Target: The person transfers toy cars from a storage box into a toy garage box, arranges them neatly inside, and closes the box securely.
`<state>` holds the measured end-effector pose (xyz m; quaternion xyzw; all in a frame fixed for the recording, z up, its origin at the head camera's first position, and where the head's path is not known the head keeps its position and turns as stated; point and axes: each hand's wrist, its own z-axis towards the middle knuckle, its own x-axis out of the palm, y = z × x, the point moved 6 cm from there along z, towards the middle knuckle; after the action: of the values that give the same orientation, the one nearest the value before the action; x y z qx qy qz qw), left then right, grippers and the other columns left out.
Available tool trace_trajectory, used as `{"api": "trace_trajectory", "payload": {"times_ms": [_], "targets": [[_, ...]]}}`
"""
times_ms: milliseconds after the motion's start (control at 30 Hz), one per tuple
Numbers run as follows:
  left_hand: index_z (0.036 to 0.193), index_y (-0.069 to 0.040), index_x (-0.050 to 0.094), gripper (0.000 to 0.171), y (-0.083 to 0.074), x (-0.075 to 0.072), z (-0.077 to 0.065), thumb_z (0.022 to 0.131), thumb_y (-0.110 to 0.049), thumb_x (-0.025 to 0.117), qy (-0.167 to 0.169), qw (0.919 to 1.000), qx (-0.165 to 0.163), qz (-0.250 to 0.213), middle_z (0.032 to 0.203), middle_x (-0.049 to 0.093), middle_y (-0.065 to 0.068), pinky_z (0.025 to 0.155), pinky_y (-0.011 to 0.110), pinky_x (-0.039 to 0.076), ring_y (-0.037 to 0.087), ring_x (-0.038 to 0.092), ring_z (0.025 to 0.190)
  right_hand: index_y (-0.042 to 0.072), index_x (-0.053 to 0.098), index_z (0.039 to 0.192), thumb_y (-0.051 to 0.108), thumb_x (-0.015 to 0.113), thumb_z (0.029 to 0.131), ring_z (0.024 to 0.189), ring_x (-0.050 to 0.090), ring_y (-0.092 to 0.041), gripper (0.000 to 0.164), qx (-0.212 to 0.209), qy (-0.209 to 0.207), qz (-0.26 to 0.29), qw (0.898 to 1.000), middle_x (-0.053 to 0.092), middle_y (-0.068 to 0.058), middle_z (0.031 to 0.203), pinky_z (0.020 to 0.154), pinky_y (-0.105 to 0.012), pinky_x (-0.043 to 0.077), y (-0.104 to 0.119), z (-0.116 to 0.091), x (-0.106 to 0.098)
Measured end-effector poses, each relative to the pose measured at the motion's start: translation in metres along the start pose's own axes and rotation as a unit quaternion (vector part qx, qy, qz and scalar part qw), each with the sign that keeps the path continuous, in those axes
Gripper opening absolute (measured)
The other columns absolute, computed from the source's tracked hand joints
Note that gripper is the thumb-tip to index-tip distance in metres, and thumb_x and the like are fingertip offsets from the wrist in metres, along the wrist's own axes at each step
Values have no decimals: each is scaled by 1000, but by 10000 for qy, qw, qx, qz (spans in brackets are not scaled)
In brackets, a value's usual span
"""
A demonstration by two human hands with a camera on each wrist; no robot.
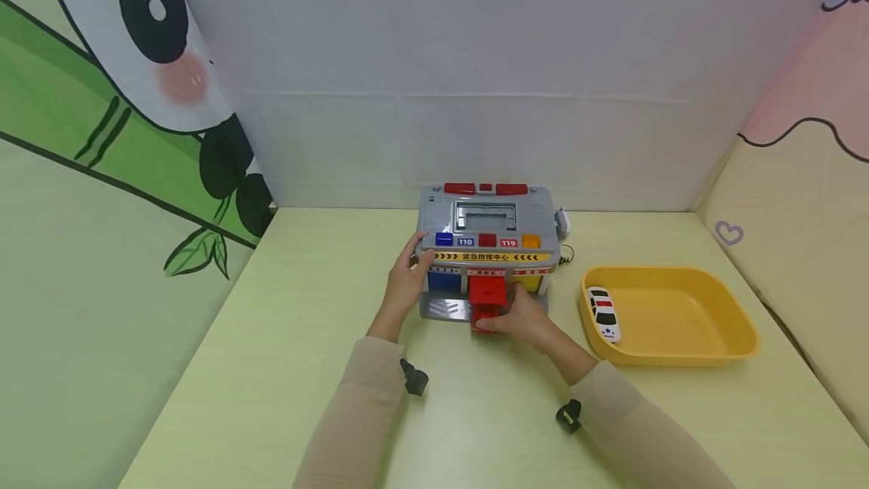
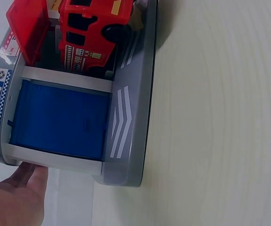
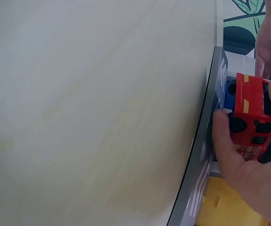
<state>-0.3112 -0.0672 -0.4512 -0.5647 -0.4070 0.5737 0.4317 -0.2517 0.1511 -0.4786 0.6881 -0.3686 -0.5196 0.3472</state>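
Observation:
A grey toy garage [image 1: 434,210] with a blue door [image 2: 60,120], a raised red door [image 1: 487,290] in the middle and a yellow door [image 3: 229,202] faces me on the table. My left hand [image 1: 407,281] grips its left side, the thumb lying at the front edge of the roof. With my right hand [image 1: 526,319] I hold a red toy fire truck [image 3: 251,106] between thumb and fingers. The truck sits partly inside the middle bay, under the red door, its other end out over the grey ramp [image 2: 126,122].
To the right stands a yellow tray [image 1: 679,357] with a white and black toy police car [image 1: 603,314] at its left wall. A small grey piece [image 1: 562,223] with a coiled cord hangs at the garage's right side. A white cloth wall [image 1: 475,134] rises behind.

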Motion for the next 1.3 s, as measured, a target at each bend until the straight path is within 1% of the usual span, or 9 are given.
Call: {"api": "trace_trajectory", "payload": {"times_ms": [133, 333, 467, 633, 733, 967, 1033, 1167, 1300], "targets": [[146, -32, 42, 48, -1, 1, -1, 100, -42, 50, 9, 10000, -41, -1, 148, 42, 9, 99, 57, 39, 34, 43, 131, 0, 37, 128, 22, 85, 76, 108, 49, -33, 74, 20, 54, 236, 9997, 51, -18, 121, 92, -46, 45, -1, 0, 1], [146, -34, 42, 48, 0, 1, -1, 100, -44, 50, 27, 10000, -86, 8, 148, 42, 9, 99, 57, 39, 33, 43, 131, -2, 39, 121, 13, 83, 78, 106, 48, -32, 63, -109, 29, 694, 9975, 51, -19, 117, 89, -42, 45, -4, 2, 0], [146, -34, 42, 48, 0, 1, -1, 100, -45, 49, 21, 9999, -99, 9, 148, 43, 8, 99, 57, 39, 33, 42, 131, -3, 41, 117, 6, 81, 78, 107, 46, -32, 56, -172, 41, 1009, 9947, 51, -20, 115, 91, -41, 43, -5, 2, 0], [146, -35, 42, 47, 1, 1, -1, 100, -45, 49, 32, 9999, -106, 3, 147, 43, 8, 99, 57, 39, 32, 42, 131, -8, 46, 115, -1, 79, 76, 113, 46, -37, 51, -253, -91, 961, 9950, 52, -22, 117, 99, -48, 40, -6, 1, -2], [146, -34, 41, 48, 0, 1, 0, 100, -45, 49, 40, 10000, -82, -1, 147, 44, 9, 99, 56, 39, 32, 43, 130, -8, 51, 112, -3, 78, 75, 112, 47, -36, 46, -266, -110, 919, 9953, 55, -22, 117, 99, -48, 40, -6, 1, -2], [146, -33, 42, 48, -1, 0, 0, 100, -44, 49, 15, 10000, -56, 65, 146, 44, 10, 99, 56, 39, 33, 43, 130, -5, 55, 108, -5, 74, 78, 88, 59, -26, 36, -198, 30, 1041, 9944, 59, -17, 111, 82, -36, 51, -6, -1, -4], [146, -32, 42, 48, -2, 0, 0, 100, -44, 49, 9, 9999, -43, 91, 147, 44, 10, 99, 56, 39, 33, 43, 130, -6, 56, 109, -5, 71, 81, 86, 59, -24, 32, -261, 75, 1063, 9940, 60, -17, 109, 82, -35, 52, 0, -6, -5], [146, -33, 41, 49, -1, 1, -1, 100, -44, 49, 20, 9999, -91, 71, 148, 42, 9, 100, 56, 39, 33, 42, 131, -8, 57, 111, -3, 67, 85, 93, 56, -26, 28, -392, 54, 1029, 9939, 59, -18, 112, 85, -36, 51, 2, -7, -7], [146, -34, 41, 49, 0, 1, 0, 100, -45, 49, 25, 9999, -111, 26, 148, 43, 9, 99, 56, 39, 33, 42, 131, -9, 57, 119, -1, 66, 87, 101, 53, -29, 34, -416, 47, 1059, 9935, 58, -19, 118, 87, -36, 50, -4, -2, -7]]}}
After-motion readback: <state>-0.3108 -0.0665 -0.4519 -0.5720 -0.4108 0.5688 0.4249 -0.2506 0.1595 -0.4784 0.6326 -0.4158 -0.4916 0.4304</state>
